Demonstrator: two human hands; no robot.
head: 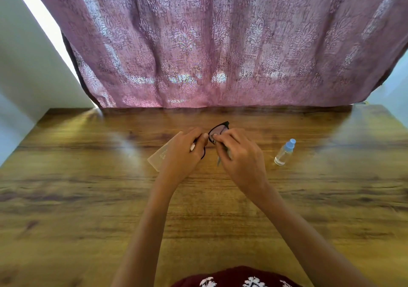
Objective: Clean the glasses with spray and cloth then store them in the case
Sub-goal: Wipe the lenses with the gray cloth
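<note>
**2 hands hold the glasses over the table**

On the far left there is a pale wall (26, 65). A big brown wooden table (88, 198) fills the bottom half of the view, and a pink curtain (220, 43) with a pattern hangs behind it.

Left of the middle, a see-through case (157, 158) lies flat on the table. The left hand (183, 152) hides part of it. This hand has its fingers curled round the left side of the glasses (219, 130) and grips them.

The glasses have a black frame. They sit between the 2 hands, near the middle of the table, and 1 lens sticks up past the fingers.

The right hand (240, 154) pinches a grey cloth (220, 157) against that lens, with the thumb on the front. A bit of the cloth hangs down under the hand.

To the right, a small clear spray bottle (283, 153) with a blue cap stands on the table, well apart from the hands.

At the bottom edge is the person's dark red top (231, 275) with white marks.
</note>
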